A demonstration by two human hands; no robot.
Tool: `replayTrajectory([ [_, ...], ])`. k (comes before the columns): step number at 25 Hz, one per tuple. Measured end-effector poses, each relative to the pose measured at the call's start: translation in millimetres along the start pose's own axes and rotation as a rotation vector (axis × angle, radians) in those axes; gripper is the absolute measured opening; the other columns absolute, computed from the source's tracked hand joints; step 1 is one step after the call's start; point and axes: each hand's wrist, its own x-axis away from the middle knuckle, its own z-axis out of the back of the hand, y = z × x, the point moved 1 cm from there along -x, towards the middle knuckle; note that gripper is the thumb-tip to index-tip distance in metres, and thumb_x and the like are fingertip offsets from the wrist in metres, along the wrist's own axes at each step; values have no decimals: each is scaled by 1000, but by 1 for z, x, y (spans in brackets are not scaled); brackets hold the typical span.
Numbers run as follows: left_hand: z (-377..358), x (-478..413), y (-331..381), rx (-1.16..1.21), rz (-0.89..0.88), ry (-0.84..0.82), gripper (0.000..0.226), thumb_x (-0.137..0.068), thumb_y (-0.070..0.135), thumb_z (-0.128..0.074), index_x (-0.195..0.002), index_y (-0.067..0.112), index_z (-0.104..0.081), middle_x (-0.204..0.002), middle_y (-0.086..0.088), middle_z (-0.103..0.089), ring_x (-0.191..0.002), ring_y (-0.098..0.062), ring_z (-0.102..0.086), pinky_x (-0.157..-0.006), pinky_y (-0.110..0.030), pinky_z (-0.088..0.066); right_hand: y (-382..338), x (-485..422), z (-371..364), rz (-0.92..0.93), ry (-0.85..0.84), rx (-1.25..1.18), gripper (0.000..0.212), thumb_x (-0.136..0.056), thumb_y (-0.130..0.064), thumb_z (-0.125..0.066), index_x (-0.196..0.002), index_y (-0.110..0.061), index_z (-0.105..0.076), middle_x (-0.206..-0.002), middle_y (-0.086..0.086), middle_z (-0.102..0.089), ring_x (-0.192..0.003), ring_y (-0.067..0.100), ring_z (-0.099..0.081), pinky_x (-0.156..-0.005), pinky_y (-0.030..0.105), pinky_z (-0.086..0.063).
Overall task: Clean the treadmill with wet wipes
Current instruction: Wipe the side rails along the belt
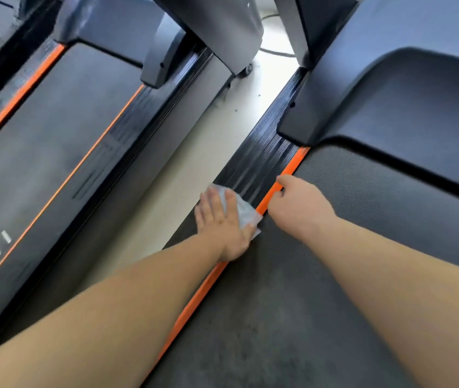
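A white wet wipe [246,212] lies flat on the ribbed black side rail [262,161] of the treadmill on the right. My left hand [222,225] presses the wipe down with straight, spread fingers. My right hand [298,204] rests beside it on the orange strip [194,301] at the edge of the grey running belt [292,317], its fingers curled and holding nothing that I can see. The belt near me looks dusty and mottled.
The dark motor cover [407,99] rises at the far end of the belt. A second treadmill [63,141] with orange lines stands on the left, across a strip of pale floor [194,163]. Cables [276,51] lie on the floor at the far end.
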Motion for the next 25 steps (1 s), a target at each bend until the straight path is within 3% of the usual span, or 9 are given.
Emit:
replayTrajectory([
  [4,1,-41,18,-18,-153,269,94,-96,65,-25,-156,14,26,-155,-28,40,-142,-42,41,-119,-55,21,-21,-8,-23,0,128,49,32,-99,-26,-42,-127,-22,-58,-131,9,-62,-111,34,-56,-84,37,-41],
  [8,-7,-40,-2,-38,-234,380,91,-97,63,-24,-159,10,16,-160,-29,29,-148,-42,32,-122,-55,13,-35,-2,-49,-20,155,142,37,-96,-21,-46,-129,-16,-60,-131,10,-62,-119,33,-57,-95,40,-46],
  [12,-46,4,-64,-29,-320,362,92,-96,71,-15,-160,11,15,-161,-27,29,-149,-39,32,-123,-52,10,-38,1,-90,100,201,323,43,-95,-13,-45,-137,-15,-56,-141,4,-54,-134,28,-47,-105,44,-44],
  [16,-91,55,-126,-51,-297,302,92,-93,72,-5,-154,13,30,-154,-24,43,-144,-37,41,-123,-53,13,-44,3,-135,359,136,556,48,-105,-25,-39,-151,-11,-44,-166,8,-27,-155,24,-17,-125,43,-22],
  [18,-107,72,-146,-65,-263,270,91,-90,72,1,-150,14,37,-150,-23,49,-141,-36,45,-123,-53,13,-48,-4,-145,316,42,612,52,-107,-33,-33,-157,-16,-32,-171,2,-12,-158,19,-7,-124,48,-25],
  [21,-118,86,-154,-69,-221,247,93,-94,73,-6,-150,13,36,-150,-24,49,-141,-37,45,-123,-54,12,-46,-6,-150,262,-84,646,62,-107,-38,-31,-163,-20,-13,-172,-2,8,-157,16,9,-125,52,-23],
  [23,-110,74,-145,-75,-216,277,95,-94,75,-10,-151,13,35,-150,-25,47,-141,-39,45,-122,-55,13,-47,-2,-147,276,-90,593,61,-106,-39,-36,-162,-19,-18,-172,-1,3,-158,17,4,-125,51,-22],
  [25,-94,51,-123,-51,-240,305,97,-94,75,-14,-154,14,30,-153,-26,43,-142,-40,43,-122,-55,13,-49,5,-142,303,9,537,49,-105,-36,-42,-150,-17,-42,-165,3,-24,-152,24,-23,-116,51,-36],
])
